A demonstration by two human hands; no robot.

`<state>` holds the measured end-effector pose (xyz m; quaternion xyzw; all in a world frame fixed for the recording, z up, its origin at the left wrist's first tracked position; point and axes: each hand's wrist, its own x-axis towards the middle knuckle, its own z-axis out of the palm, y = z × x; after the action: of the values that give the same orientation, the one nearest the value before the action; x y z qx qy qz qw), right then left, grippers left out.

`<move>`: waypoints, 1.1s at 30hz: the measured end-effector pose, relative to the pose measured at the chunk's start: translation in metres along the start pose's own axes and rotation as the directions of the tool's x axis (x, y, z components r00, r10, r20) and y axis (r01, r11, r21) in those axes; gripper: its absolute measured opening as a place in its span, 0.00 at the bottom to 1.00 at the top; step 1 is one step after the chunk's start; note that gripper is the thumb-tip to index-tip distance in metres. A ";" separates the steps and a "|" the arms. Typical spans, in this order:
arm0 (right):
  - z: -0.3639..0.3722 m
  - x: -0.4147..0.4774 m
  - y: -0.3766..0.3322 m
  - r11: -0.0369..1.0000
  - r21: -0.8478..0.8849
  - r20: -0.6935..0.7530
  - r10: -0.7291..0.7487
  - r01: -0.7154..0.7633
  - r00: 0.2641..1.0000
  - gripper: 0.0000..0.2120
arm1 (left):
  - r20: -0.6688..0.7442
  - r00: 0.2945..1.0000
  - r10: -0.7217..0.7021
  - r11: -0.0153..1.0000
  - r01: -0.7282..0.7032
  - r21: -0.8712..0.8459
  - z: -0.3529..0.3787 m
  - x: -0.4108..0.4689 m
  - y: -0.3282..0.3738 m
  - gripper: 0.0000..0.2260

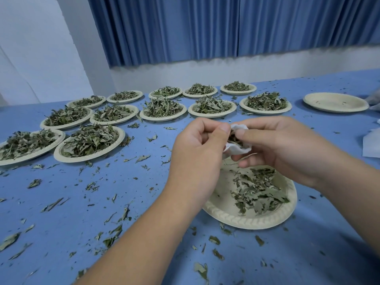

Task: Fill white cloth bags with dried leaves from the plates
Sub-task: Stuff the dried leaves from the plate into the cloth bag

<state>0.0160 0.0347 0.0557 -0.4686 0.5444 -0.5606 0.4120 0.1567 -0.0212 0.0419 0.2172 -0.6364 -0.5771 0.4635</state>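
A small white cloth bag [238, 149] is held in the air between both hands, its mouth open with dried leaves showing inside. My left hand [197, 145] pinches the bag's left edge with thumb and curled fingers. My right hand [275, 145] grips the bag from the right, its fingers curled around the cloth and partly hiding it. Directly below the hands lies a cream paper plate [222, 208] with a thin layer of dried leaves [259, 192] on its right half.
Several leaf-heaped paper plates [90, 140] stand in rows across the back left of the blue table [82, 202]. An empty plate [335, 102] sits back right. White cloth [371, 145] lies at the right edge. Loose leaf bits litter the tabletop.
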 end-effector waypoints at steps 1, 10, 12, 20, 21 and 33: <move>-0.001 -0.001 -0.001 1.000 0.012 0.029 0.013 -0.014 1.000 0.14 | 0.000 1.000 0.001 1.000 -0.001 -0.007 0.000 0.000 0.000 0.08; 0.003 0.000 0.004 0.996 -0.083 -0.076 -0.035 0.029 0.996 0.08 | 0.014 1.000 0.005 0.995 -0.006 0.098 0.003 -0.001 -0.002 0.09; 0.004 0.002 0.007 0.992 -0.117 -0.120 -0.051 0.037 0.992 0.04 | 0.025 1.000 -0.004 0.994 0.001 0.108 0.006 -0.002 -0.003 0.09; 0.007 0.007 0.015 0.971 -0.233 -0.218 -0.106 0.054 0.970 0.04 | 0.074 0.997 -0.013 0.990 0.003 0.138 0.008 -0.004 0.001 0.10; 0.006 0.007 0.013 0.980 -0.192 -0.181 -0.092 0.057 0.979 0.04 | 0.063 0.998 -0.015 0.992 0.007 0.124 0.008 -0.004 0.002 0.10; -0.001 0.004 0.008 0.986 -0.164 -0.071 -0.036 0.024 0.997 0.09 | 0.142 0.990 0.006 0.995 -0.020 0.095 0.004 -0.005 0.004 0.08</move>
<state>0.0138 0.0301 0.0483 -0.4876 0.5962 -0.5374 0.3435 0.1564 -0.0143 0.0443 0.1938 -0.6960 -0.5567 0.4100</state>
